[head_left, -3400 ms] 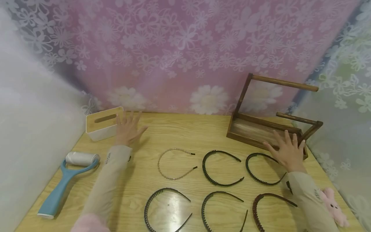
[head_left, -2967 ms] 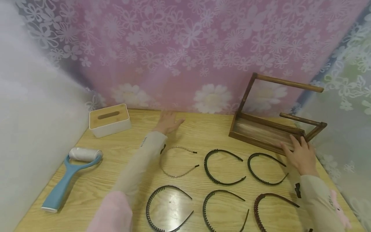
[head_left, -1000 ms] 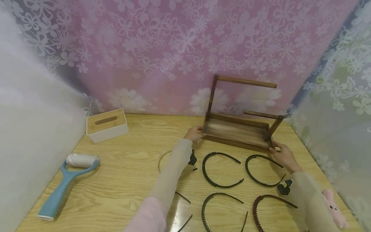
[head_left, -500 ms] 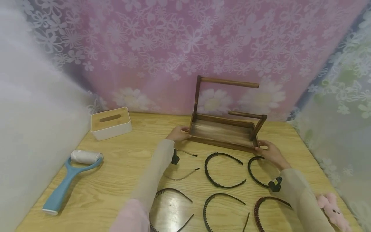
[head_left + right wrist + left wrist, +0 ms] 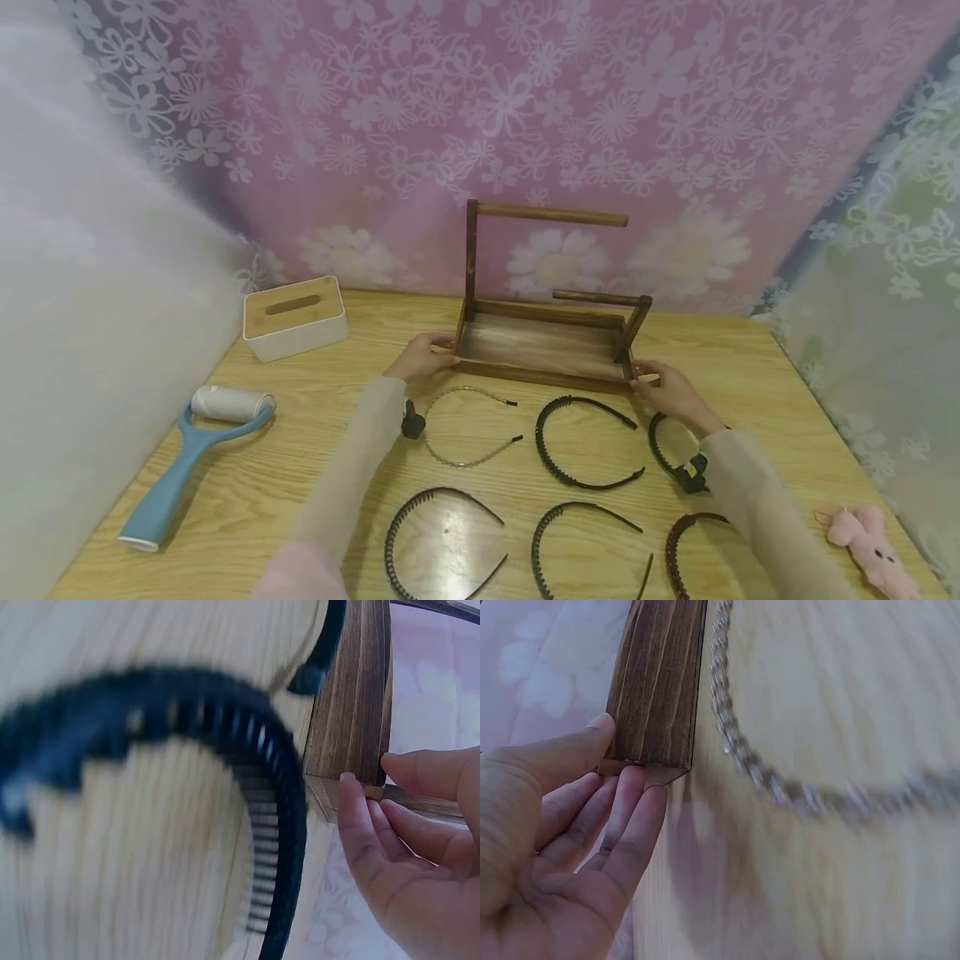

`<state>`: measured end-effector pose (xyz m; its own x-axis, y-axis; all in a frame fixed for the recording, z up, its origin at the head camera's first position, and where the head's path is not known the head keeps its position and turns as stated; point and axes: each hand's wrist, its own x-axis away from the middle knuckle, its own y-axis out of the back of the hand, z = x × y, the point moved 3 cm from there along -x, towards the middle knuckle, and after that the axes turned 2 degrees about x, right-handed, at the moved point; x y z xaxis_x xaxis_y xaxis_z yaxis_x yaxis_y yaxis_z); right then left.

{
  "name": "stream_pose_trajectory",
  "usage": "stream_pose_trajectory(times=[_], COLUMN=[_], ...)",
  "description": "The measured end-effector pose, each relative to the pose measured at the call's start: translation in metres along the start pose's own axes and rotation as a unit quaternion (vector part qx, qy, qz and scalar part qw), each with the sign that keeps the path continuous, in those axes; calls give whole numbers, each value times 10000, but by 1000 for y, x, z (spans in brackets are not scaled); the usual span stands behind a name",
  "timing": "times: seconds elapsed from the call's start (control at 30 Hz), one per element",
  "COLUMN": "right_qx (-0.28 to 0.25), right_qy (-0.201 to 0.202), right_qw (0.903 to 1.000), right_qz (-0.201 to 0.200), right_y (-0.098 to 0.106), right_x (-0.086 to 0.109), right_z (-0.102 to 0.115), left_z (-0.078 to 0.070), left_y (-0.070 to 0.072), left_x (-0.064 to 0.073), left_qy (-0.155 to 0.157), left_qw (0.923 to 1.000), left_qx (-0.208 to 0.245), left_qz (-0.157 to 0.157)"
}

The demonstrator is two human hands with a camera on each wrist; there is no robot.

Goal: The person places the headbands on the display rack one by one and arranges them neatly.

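Note:
A dark brown wooden display rack [image 5: 540, 375], with a tray base and two bars at different heights, stands at the back middle of the table. My left hand [image 5: 420, 357] holds its left end; in the left wrist view the thumb is on the wood [image 5: 656, 682] and fingertips touch its end. At the opposite end my right hand [image 5: 671, 392] pinches the lower corner, thumb and fingertips against the wood [image 5: 352, 697] in the right wrist view. Just in front lie a clear beaded headband [image 5: 472, 464] and a black headband [image 5: 540, 433]. My right wrist partly covers another black headband [image 5: 656, 442].
Nearer the front lie two dark toothed headbands [image 5: 390, 542] and a brown one [image 5: 672, 550], partly hidden by my right sleeve. A white tissue box [image 5: 300, 337] and blue-handled lint roller [image 5: 176, 483] are at left. A pink plush toy [image 5: 870, 550] lies front right.
Both hands first hovered with fingers spread, the right one over the rack. They then took its two ends, and the rack has slid left from the back right to the middle.

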<state>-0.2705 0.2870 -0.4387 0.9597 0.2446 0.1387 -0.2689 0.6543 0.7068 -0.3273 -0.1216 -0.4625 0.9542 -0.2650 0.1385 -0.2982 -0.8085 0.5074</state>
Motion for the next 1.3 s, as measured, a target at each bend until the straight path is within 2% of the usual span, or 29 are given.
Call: stream_pose_trajectory(times=[0.23,0.4,0.53,0.63,0.77,0.97,1.1,1.3], right_qx=[132,169,288,375,333,287,272,142], right_qy=[180,134,147,180,171,212,263,269], right_qw=[9997,9997,9995,9991,9993,9994,9993,9995], right_qz=[63,74,38,12,0,21,1,28], right_y=[-11,-17,-20,-23,-25,-25,-26,-28], right_x=[-4,-6,-8,-11,-14,-14,-13,-12], right_z=[12,16,19,23,27,27,26,26], left_z=[17,27,38,43,47,48,46,46], left_y=[11,11,8,8,7,2,-3,-5], left_x=[18,28,34,38,38,36,38,41], left_qy=[-180,-415,-394,-301,-298,-315,-367,-361], left_qw=[9992,9968,9914,9832,9751,9673,9648,9661], left_qx=[231,457,1115,1711,2116,2367,2380,2199], left_qz=[-253,-509,-557,-563,-601,-853,-1052,-1302])
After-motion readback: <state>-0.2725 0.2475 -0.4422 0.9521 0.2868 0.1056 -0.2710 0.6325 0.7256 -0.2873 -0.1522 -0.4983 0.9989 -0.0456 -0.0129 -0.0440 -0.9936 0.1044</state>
